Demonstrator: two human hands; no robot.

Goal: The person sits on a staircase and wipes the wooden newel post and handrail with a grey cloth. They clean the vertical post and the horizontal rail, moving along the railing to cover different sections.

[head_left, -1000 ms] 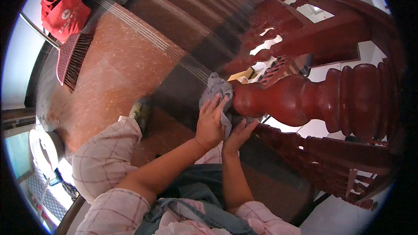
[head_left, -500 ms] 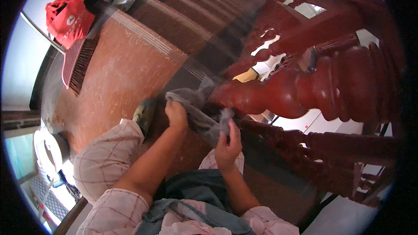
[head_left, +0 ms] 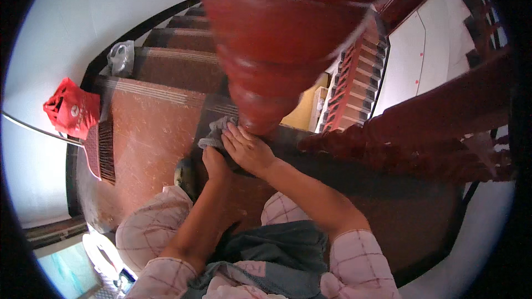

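Note:
A bunched grey cloth (head_left: 213, 139) is pressed against the foot of a thick, dark red turned newel post (head_left: 266, 72), which rises close in front of me. My left hand (head_left: 216, 165) grips the cloth's near end with curled fingers. Beside it, my right hand (head_left: 247, 150) lies over the cloth with its fingers close together, right at the base of the post. The palms and part of the cloth are hidden beneath the hands.
Brown stairs (head_left: 172, 60) climb at the far left, with a clear plastic bag (head_left: 121, 58) on one step. A red bag (head_left: 75, 109) and a broom (head_left: 100, 152) stand by the left wall. Red railing (head_left: 410, 133) runs along the right, above a lower stairwell.
My hands, earlier apart with the cloth spread between them, are now together at the post's base. The right hand has moved left onto the cloth. The view has turned and shifted closer to the post.

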